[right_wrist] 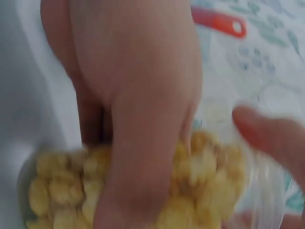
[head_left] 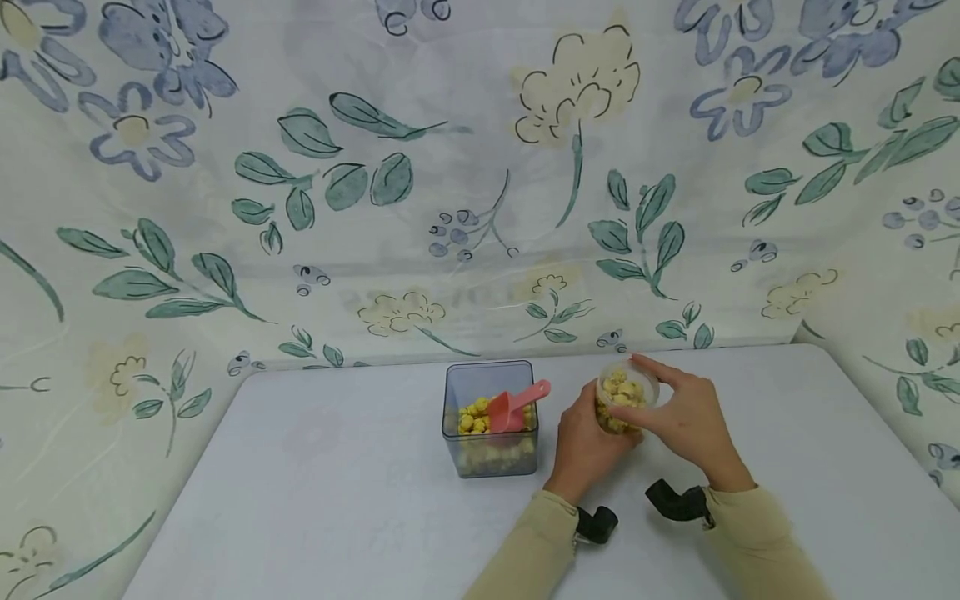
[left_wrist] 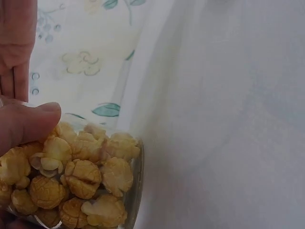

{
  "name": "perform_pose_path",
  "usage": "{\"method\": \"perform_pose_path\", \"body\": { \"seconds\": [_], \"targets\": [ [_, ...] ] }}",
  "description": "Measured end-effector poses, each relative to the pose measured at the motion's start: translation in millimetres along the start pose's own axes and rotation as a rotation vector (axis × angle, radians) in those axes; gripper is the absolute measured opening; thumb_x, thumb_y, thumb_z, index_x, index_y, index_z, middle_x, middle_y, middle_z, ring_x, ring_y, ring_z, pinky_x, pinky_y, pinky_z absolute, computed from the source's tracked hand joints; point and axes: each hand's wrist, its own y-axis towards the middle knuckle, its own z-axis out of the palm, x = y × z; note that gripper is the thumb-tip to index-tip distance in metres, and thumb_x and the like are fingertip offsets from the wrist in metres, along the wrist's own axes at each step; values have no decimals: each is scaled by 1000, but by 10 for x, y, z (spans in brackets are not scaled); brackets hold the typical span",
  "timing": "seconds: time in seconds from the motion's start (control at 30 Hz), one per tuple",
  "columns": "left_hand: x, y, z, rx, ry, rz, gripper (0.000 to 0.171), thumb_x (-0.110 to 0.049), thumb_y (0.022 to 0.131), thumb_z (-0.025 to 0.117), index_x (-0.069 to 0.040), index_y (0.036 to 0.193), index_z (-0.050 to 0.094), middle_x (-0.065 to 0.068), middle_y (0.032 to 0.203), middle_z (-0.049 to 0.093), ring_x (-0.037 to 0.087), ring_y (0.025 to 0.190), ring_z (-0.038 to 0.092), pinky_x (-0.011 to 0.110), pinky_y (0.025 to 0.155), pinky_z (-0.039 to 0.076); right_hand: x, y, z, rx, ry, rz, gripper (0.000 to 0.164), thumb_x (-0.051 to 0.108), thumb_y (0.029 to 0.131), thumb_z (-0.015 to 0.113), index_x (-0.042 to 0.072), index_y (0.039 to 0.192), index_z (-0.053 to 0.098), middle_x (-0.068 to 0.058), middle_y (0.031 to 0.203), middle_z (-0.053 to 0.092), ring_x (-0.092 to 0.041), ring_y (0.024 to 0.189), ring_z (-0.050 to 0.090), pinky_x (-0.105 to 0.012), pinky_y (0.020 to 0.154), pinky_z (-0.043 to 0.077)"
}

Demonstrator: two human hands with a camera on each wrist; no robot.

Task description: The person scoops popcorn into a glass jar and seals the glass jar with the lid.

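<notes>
My left hand (head_left: 588, 442) grips a clear plastic jar (head_left: 621, 390) filled with yellow caramel popcorn (left_wrist: 81, 179), thumb and fingers round its side. The jar is tilted a little, just above or on the table; I cannot tell which. Across the jar's mouth, my right hand (head_left: 690, 417) holds a clear round lid (right_wrist: 269, 191) by its edge, thumb and fingers spread. The lid is at the rim, and whether it is seated cannot be made out. To the left stands a bluish clear square container (head_left: 453, 458) with more popcorn and a pink scoop (head_left: 510, 410) resting in it.
The white table (head_left: 322, 500) runs back to a flower-patterned cloth (head_left: 465, 167) that hangs behind and at both sides. A black curved mount (head_left: 597, 525) sits at the left wrist, and another black mount (head_left: 677, 502) at the right.
</notes>
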Motion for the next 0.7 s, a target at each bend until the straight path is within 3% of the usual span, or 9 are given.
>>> {"method": "perform_pose_path", "body": {
  "seconds": [0.07,0.17,0.27,0.37,0.5,0.7],
  "targets": [
    [2,-4,-3,-5,-1,9,76,-35,69,81,-19,134,44,-8,120,57,7,107,53,35,94,43,46,-27,31,-39,-24,32,80,54,64,78,9,127,58,-16,92,67,-22,69,50,-29,49,38],
    [3,-8,-13,-8,1,18,76,-37,69,80,-19,133,45,-8,120,57,7,107,53,34,93,44,110,-65,63,-82,-50,60,81,55,64,78,6,126,58,-18,89,67,-22,65,49,-27,45,35],
    [6,-6,-25,-7,5,19,76,-39,69,79,-19,133,45,-8,120,57,7,106,53,34,92,44,142,-78,76,-88,-55,69,82,56,65,77,5,127,57,-21,106,64,-28,82,58,-32,54,44],
    [5,-2,-34,-6,6,19,76,-39,69,80,-19,133,45,-8,120,57,7,107,53,34,93,44,127,-64,60,-39,-37,65,85,56,67,75,4,130,53,-21,121,57,-34,103,56,-45,71,49],
    [-5,2,-39,3,6,4,76,-35,68,81,-20,133,45,-9,121,56,7,108,52,36,94,43,24,-17,17,63,43,27,86,53,69,75,10,137,44,-15,132,48,-36,120,43,-59,89,39],
    [-19,-2,-42,9,7,-4,78,-34,67,82,-20,134,45,-9,122,56,8,111,51,37,96,41,-162,49,-38,186,254,-61,78,34,73,79,23,140,40,1,138,45,-24,133,31,-57,104,25]
  ]
}}
